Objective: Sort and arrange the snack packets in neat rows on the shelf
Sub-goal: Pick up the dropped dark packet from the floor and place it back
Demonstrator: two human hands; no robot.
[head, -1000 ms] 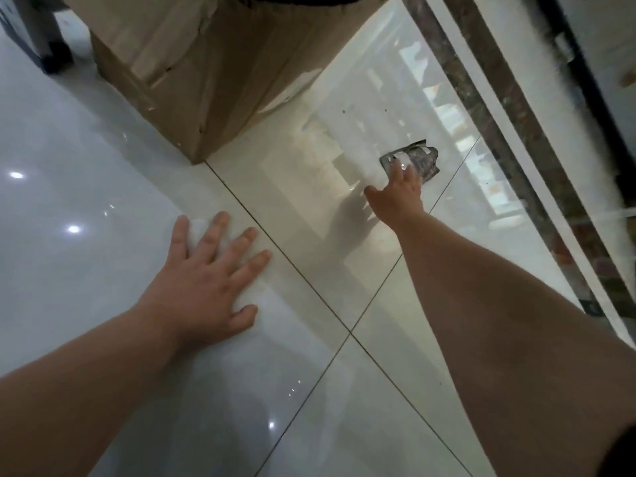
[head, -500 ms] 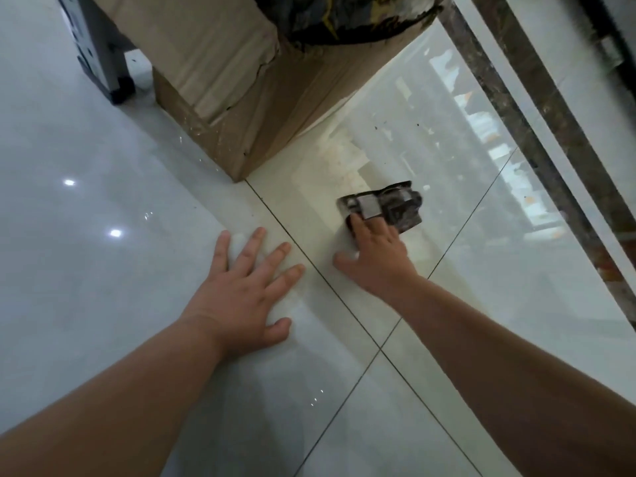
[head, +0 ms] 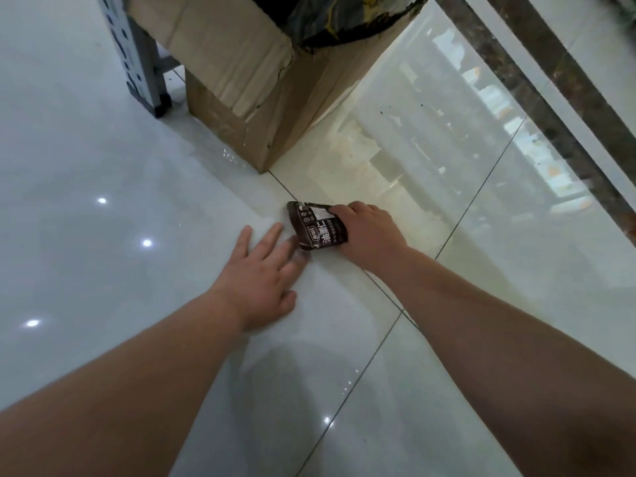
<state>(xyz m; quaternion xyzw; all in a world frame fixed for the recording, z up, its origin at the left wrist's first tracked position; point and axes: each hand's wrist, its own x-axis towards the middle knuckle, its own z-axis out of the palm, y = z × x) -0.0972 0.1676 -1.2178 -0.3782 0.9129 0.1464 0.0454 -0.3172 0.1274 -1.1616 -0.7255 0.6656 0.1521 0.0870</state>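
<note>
The right hand grips a dark brown snack packet low over the glossy tiled floor. Its thumb lies across the packet's white label and the other fingers curl behind the packet's right edge, mostly hidden. The packet is tilted, printed face up (white characters show on it). Its lower corner is down by the floor, close to a grout line between two tiles.

The left hand lies palm down on the floor with its fingers straight and spread, holding nothing. Its longest fingertips end just beside the packet's lower left corner, and whether they touch it cannot be told.

Beyond the hands stands an open cardboard box with a torn flap, one corner pointing toward the packet. Crumpled dark packets with yellow print show in its top. To the left of the box a grey perforated metal shelf upright stands on the floor. At upper right a dark marble strip runs diagonally across the floor
</note>
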